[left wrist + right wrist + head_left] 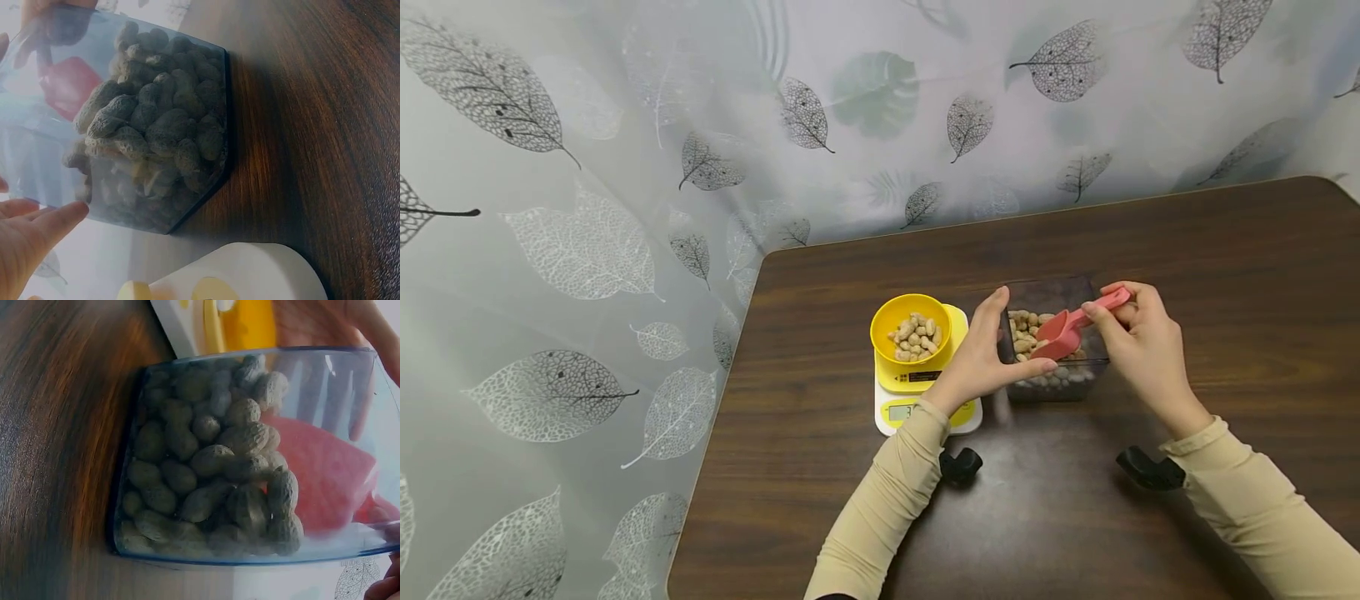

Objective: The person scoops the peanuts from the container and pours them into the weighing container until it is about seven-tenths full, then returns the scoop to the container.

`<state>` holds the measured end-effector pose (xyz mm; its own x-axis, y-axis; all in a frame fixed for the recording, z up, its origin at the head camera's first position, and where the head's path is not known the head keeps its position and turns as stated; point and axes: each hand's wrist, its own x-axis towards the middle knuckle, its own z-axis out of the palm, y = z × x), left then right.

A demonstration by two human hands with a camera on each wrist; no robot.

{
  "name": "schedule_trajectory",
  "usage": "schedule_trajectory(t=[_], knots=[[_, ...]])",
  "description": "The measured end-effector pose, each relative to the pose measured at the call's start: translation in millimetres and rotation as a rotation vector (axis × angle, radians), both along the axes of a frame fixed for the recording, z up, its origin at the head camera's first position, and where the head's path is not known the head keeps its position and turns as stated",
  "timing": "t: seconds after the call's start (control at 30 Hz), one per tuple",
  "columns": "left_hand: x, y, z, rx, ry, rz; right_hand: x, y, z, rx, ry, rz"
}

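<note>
A clear, dark-tinted plastic container [1051, 387] holds unshelled peanuts [165, 119]. My left hand [981, 354] holds it by its left side, thumb across the near rim and fingers along the left wall. Between thumb and fingers, my right hand [1142, 346] pinches the handle of a pink scoop [1063, 333]. The scoop's bowl is inside the container, tilted down to the left against the peanuts, as seen through the wall in the right wrist view. Whether the scoop has peanuts in it, I cannot tell.
Left of the container, a yellow bowl [886, 321] with some peanuts stands on a yellow and white kitchen scale [889, 421]. Its display is partly hidden by my left hand. Behind the brown wooden table [820, 333] hangs a leaf-patterned curtain [880, 100].
</note>
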<state>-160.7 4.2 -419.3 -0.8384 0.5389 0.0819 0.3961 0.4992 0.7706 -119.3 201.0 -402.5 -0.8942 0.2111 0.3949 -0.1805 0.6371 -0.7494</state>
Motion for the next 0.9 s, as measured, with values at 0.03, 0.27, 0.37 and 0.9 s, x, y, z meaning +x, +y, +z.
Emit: schedule_trajectory(t=[0.03, 0.27, 0.37, 0.9], knots=[[-0.1, -0.1, 0.1, 0.0, 0.001, 0.0, 0.1, 0, 0.1, 0.007, 0.002, 0.011], [-1.0, -1.0, 1.7, 0.005, -0.003, 0.011, 2.3, 2, 5.9, 0.142, 0.033, 0.167], [-1.0, -0.8, 1.6, 0.004, -0.004, 0.013, 3.2, 4, 8.2, 0.153, 0.041, 0.196], [1.0, 0.9, -0.8, 0.006, -0.01, 0.014, 4.2, 8, 7.1, 0.065, -0.041, 0.115]])
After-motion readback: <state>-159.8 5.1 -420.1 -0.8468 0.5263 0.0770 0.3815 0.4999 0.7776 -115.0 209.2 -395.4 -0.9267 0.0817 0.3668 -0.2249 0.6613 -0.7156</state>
